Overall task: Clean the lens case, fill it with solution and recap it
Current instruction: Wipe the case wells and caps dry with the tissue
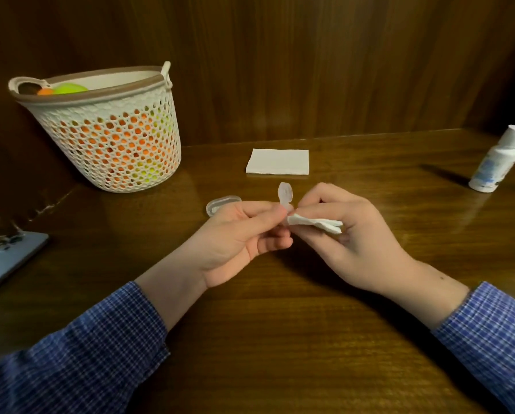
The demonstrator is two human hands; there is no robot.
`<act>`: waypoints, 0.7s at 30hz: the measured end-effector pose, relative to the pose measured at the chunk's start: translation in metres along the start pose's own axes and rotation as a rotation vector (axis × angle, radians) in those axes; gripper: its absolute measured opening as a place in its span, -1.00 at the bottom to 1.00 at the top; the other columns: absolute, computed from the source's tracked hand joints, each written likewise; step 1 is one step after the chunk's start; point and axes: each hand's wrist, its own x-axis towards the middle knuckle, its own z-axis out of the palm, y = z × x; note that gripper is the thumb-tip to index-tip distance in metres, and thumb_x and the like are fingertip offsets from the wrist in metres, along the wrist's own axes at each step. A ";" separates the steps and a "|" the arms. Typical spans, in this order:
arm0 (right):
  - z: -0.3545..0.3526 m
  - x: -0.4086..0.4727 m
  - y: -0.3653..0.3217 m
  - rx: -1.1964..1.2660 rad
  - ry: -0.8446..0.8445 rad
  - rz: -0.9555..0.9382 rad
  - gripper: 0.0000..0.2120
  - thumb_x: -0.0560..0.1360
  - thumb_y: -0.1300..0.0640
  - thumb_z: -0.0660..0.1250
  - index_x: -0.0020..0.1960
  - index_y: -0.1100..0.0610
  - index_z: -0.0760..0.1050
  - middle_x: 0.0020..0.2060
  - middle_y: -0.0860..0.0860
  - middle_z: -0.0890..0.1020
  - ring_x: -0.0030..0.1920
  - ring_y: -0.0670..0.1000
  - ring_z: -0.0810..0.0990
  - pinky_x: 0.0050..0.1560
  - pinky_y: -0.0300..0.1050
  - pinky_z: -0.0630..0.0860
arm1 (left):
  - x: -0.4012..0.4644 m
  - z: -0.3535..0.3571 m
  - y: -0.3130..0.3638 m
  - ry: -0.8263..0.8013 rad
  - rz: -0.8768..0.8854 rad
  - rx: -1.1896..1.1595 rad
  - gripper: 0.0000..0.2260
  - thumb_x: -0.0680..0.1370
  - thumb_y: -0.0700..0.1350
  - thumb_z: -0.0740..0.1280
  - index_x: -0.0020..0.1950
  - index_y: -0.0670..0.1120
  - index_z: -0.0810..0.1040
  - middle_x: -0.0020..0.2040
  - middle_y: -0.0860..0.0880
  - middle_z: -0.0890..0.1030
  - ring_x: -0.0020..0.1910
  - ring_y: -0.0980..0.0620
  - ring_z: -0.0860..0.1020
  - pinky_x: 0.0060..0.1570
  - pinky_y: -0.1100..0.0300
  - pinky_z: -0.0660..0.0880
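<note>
My left hand pinches a small clear plastic lens case and holds it upright above the table. My right hand grips a folded white tissue, whose end presses against the lower part of the case. A clear oval lid lies on the table just behind my left hand. The white solution bottle stands capped at the far right.
A folded white napkin lies at the back centre. A white perforated basket with orange and green things stands at the back left. A phone lies at the left edge. A wooden wall rises behind the table.
</note>
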 end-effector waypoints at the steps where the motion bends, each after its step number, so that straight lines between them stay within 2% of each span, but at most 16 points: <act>1: 0.002 0.000 -0.002 0.053 0.012 0.066 -0.87 0.57 0.17 0.43 0.07 0.11 0.73 -0.11 0.03 0.65 -0.07 0.03 0.61 -0.07 -0.15 0.56 | 0.000 0.001 -0.002 0.026 0.040 0.018 -0.77 0.53 -0.13 0.40 0.12 -0.16 0.74 -0.11 -0.05 0.69 -0.16 0.11 0.65 -0.15 0.30 0.61; 4: 0.005 -0.001 -0.008 0.279 0.016 0.332 -0.89 0.54 0.10 0.45 -0.01 0.11 0.72 -0.11 0.05 0.69 -0.06 0.04 0.65 -0.04 -0.10 0.59 | 0.000 0.007 -0.005 0.155 0.131 0.111 -0.73 0.47 -0.13 0.42 0.12 -0.17 0.74 0.00 -0.13 0.74 -0.12 0.06 0.69 -0.14 0.28 0.63; 7: 0.005 0.000 -0.011 0.722 0.004 0.703 -0.80 0.42 0.00 0.50 -0.03 0.09 0.72 -0.09 0.05 0.73 -0.06 -0.03 0.67 -0.08 -0.15 0.59 | 0.001 0.009 -0.007 0.298 0.204 0.296 -0.58 0.39 -0.07 0.46 0.22 -0.17 0.69 0.04 -0.08 0.76 -0.09 0.00 0.74 -0.12 0.25 0.66; 10: 0.007 0.005 -0.012 1.076 0.009 0.918 -0.74 0.42 0.11 0.50 0.09 0.14 0.71 -0.05 0.08 0.72 -0.11 -0.05 0.66 -0.16 -0.16 0.52 | 0.001 0.007 -0.007 0.346 0.308 0.501 -0.60 0.43 -0.09 0.46 0.24 -0.17 0.68 0.02 -0.01 0.75 -0.10 0.00 0.74 -0.10 0.23 0.66; 12: 0.007 0.007 -0.012 1.267 0.019 0.996 -0.67 0.45 0.21 0.48 0.22 0.15 0.66 -0.01 0.10 0.71 -0.11 -0.02 0.67 -0.26 -0.19 0.48 | 0.000 0.006 -0.007 0.341 0.373 0.600 -0.69 0.49 -0.15 0.45 0.22 -0.17 0.69 -0.02 0.04 0.73 -0.12 0.01 0.72 -0.10 0.23 0.66; 14: 0.005 0.008 -0.011 1.382 0.016 1.054 -0.61 0.45 0.26 0.47 0.27 0.15 0.62 -0.01 0.13 0.71 -0.10 0.02 0.69 -0.29 -0.21 0.49 | 0.000 0.005 -0.008 0.332 0.397 0.629 -0.67 0.49 -0.11 0.44 0.22 -0.17 0.69 -0.03 0.06 0.73 -0.10 0.00 0.72 -0.10 0.22 0.65; 16: 0.001 0.010 -0.010 1.410 0.004 1.087 -0.64 0.44 0.27 0.46 0.23 0.16 0.63 -0.06 0.14 0.70 -0.21 0.00 0.67 -0.28 -0.21 0.49 | 0.001 0.005 -0.008 0.325 0.351 0.588 -0.61 0.46 -0.04 0.43 0.23 -0.18 0.69 -0.03 0.02 0.73 -0.09 0.02 0.72 -0.08 0.21 0.64; 18: -0.003 0.012 -0.008 1.354 0.030 1.079 -0.67 0.43 0.25 0.47 0.20 0.16 0.64 -0.08 0.12 0.69 -0.26 -0.02 0.61 -0.29 -0.21 0.49 | 0.003 0.004 -0.006 0.288 0.206 0.369 -0.67 0.48 -0.04 0.43 0.17 -0.17 0.72 -0.07 0.00 0.73 -0.12 0.08 0.69 -0.08 0.21 0.62; 20: -0.007 0.014 -0.006 1.188 0.075 1.000 -0.70 0.46 0.22 0.47 0.19 0.15 0.66 -0.06 0.10 0.68 -0.16 0.01 0.60 -0.28 -0.20 0.47 | 0.004 0.004 0.000 0.213 0.054 0.074 -0.80 0.55 -0.11 0.40 0.07 -0.16 0.75 -0.12 0.00 0.70 -0.18 0.12 0.65 -0.12 0.26 0.59; 21: -0.010 0.014 -0.004 1.081 0.098 0.941 -0.78 0.49 0.20 0.45 0.13 0.13 0.70 -0.05 0.08 0.69 -0.08 0.02 0.59 -0.26 -0.20 0.46 | 0.004 0.003 0.002 0.190 0.012 -0.025 -0.81 0.57 -0.12 0.39 0.07 -0.16 0.74 -0.12 -0.02 0.69 -0.19 0.12 0.64 -0.14 0.27 0.59</act>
